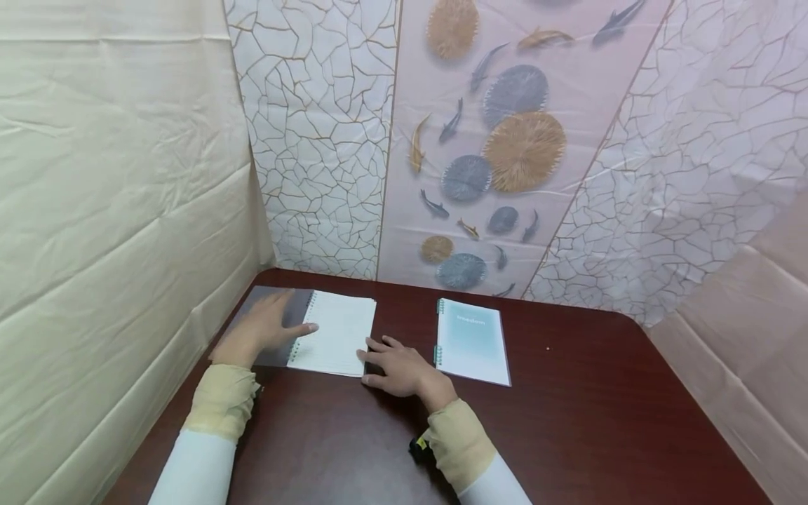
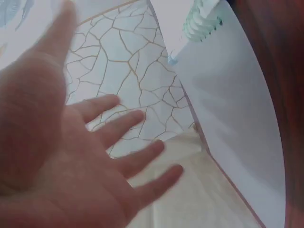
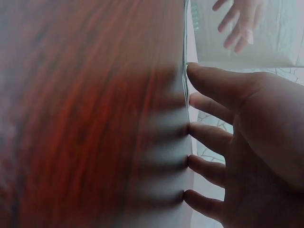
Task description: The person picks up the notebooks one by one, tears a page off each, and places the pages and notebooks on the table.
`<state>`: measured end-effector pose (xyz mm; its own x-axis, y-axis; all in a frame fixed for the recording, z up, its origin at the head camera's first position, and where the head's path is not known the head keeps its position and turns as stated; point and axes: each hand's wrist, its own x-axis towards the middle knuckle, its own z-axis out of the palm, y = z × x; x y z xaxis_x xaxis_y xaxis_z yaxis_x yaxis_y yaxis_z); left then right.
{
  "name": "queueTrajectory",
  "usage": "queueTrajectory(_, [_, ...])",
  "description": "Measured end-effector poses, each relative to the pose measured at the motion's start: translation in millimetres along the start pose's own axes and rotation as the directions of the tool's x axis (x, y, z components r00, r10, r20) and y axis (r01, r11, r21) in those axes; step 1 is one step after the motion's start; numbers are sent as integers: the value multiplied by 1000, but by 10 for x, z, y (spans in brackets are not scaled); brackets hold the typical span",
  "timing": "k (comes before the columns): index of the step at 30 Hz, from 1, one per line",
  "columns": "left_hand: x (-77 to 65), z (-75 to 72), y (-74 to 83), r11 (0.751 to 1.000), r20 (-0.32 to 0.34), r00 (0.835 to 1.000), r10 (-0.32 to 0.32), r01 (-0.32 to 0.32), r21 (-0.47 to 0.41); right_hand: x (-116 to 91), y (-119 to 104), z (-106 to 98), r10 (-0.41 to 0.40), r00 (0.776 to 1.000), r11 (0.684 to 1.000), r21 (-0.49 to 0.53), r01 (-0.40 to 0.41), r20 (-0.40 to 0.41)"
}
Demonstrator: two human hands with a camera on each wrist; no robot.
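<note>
A spiral notebook lies opened on the table, its white page (image 1: 344, 326) to the right of the rings and its grey cover (image 1: 273, 358) folded out to the left. My left hand (image 1: 261, 326) hovers over that cover with fingers spread, the thumb reaching across the rings toward the page. In the left wrist view the palm faces the cover (image 2: 232, 114) and holds nothing. My right hand (image 1: 400, 368) has its extended fingers at the page's lower right edge. The right wrist view shows those fingertips (image 3: 197, 128) along the notebook's edge, nothing gripped.
A second spiral notebook (image 1: 472, 344) with a pale teal cover lies closed to the right of my right hand. The dark red wooden table (image 1: 593, 421) stands against patterned cloth (image 1: 315, 140) at the back, with plain cloth (image 1: 126, 210) hanging along its left side.
</note>
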<state>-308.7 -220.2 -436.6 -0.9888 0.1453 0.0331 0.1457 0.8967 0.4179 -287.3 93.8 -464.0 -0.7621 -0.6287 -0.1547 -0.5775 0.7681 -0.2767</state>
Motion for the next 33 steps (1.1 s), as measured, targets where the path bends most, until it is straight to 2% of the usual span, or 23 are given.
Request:
queueTrajectory(4, [21,42,19,1000,12,1000,22,-22,18,0,-15,8,12,1000,1000,0,-12,5])
queueTrajectory(11, [111,245,-79,996,118,993,16,-26,81,5,-11,23,11,1000,1000,-6,-11,2])
queueTrajectory(15, [243,388,-122,985,136,988,74,-94,142,4,4,23,12,1000,1000,-5,-12,-1])
queueTrajectory(19, [343,474,-134,960,168,976,136,-171,220,20,23,43,13,1000,1000,-14,-13,-11])
queueTrajectory(23, [360,504,-166,941,204,970,134,-189,279,38,28,70,9,1000,1000,-15,-10,-12])
queueTrajectory(29, [357,478,-246,938,195,971,137,-191,290,50,27,46,2,1000,1000,-11,-2,-24])
queueTrajectory(33, [359,460,-236,937,202,970,139,-195,291,46,60,9,0,999,1000,-16,0,-33])
